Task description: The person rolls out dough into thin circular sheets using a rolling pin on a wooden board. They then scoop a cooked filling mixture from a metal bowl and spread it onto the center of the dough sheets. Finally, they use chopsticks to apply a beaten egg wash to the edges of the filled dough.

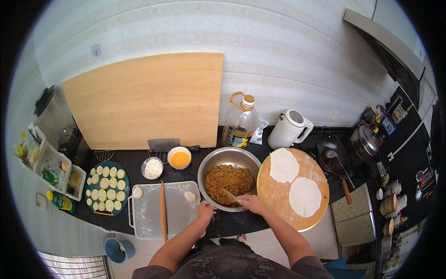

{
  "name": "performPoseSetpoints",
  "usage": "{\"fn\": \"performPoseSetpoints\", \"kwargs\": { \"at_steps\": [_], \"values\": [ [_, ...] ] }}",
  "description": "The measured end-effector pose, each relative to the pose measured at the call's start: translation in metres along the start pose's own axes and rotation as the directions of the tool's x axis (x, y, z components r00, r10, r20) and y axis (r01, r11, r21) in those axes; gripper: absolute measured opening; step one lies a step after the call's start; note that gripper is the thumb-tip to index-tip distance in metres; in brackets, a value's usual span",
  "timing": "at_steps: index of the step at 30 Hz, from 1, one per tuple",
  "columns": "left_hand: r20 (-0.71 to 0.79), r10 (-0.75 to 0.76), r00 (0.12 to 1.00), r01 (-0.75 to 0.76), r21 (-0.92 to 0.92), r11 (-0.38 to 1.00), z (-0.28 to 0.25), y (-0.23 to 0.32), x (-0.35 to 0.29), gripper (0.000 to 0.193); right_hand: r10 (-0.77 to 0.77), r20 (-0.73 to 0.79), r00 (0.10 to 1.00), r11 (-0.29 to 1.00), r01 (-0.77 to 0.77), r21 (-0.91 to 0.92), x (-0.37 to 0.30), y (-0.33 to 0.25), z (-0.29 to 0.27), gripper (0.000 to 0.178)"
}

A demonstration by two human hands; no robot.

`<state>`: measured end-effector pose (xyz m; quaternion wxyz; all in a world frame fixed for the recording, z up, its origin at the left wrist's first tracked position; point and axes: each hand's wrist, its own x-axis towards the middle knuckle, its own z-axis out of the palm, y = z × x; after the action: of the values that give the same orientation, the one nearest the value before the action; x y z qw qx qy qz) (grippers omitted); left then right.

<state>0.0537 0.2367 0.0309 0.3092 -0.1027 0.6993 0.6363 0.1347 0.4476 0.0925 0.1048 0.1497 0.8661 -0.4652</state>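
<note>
Right hand (pixel 252 203) curled over the near rim of the metal bowl (pixel 208 162), fingers closed around a wooden spoon (pixel 228 195) dipped into the brown shredded filling (pixel 228 179). Left hand (pixel 205 210) resting at the bowl's near left edge, beside the white tray (pixel 153 218); open or gripping, cannot tell. Rolling pin (pixel 163 211) lying on the tray. Two flat dough rounds (pixel 294 181) on the round wooden board (pixel 274 195) right of the bowl.

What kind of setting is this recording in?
Most likely a home kitchen: a dark counter carries a metal bowl of shredded filling, a round wooden board with rolled dough rounds, and a wok beside an electric kettle.
</note>
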Motion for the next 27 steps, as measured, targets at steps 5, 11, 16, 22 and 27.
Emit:
{"fn": "performPoseSetpoints", "kwargs": {
  "at_steps": [5,11,16,22,27],
  "values": [
    [0.002,0.007,1.000,-0.007,-0.007,1.000,-0.001,-0.003,0.003,0.010,0.016,-0.038,0.999,0.997,-0.019,-0.073,0.005,-0.006,0.006,0.036],
    [-0.003,0.017,1.000,-0.016,0.011,1.000,-0.002,-0.003,0.002,0.011,0.238,0.140,0.961,0.939,-0.265,0.220,0.012,-0.012,-0.003,0.037],
    [-0.007,0.019,1.000,-0.019,0.005,1.000,0.002,-0.003,0.002,0.011,0.339,0.210,0.917,0.768,-0.399,0.501,0.019,0.000,0.007,0.033],
    [0.004,0.034,0.999,-0.034,-0.012,0.999,-0.001,-0.005,0.003,0.011,0.324,0.381,0.866,0.616,-0.499,0.609,0.020,-0.003,-0.003,0.025],
    [0.012,0.031,0.999,-0.032,0.029,0.999,-0.001,-0.005,0.004,0.011,0.360,0.371,0.856,0.495,-0.512,0.702,0.025,-0.001,0.016,0.025]
  ]
}}
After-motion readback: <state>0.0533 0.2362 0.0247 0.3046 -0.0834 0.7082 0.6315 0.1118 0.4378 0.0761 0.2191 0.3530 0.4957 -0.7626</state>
